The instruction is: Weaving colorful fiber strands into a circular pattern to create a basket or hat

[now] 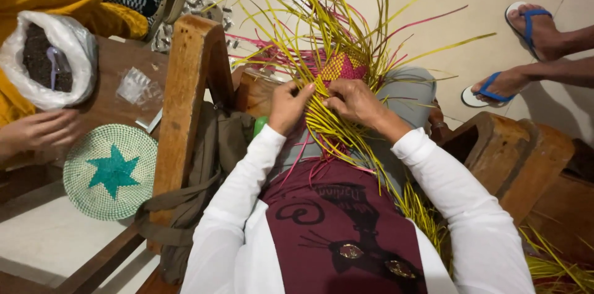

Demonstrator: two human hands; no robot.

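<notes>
Left hand: your left hand [288, 106] pinches yellow strips [328, 127] just under the weave.
Right hand: your right hand [354, 101] grips strips beside it, fingertips almost touching.
Weave: the pink and yellow woven piece [344, 68] sits just beyond both hands.
Mat: a green star mat [111, 171] lies well left of your left hand.

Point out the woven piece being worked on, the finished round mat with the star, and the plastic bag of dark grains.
woven piece [342, 68], head view, on its yellow and pink woven centre.
round mat [111, 171], head view, on the teal star.
plastic bag [74, 37], head view, on its white rim.
</notes>
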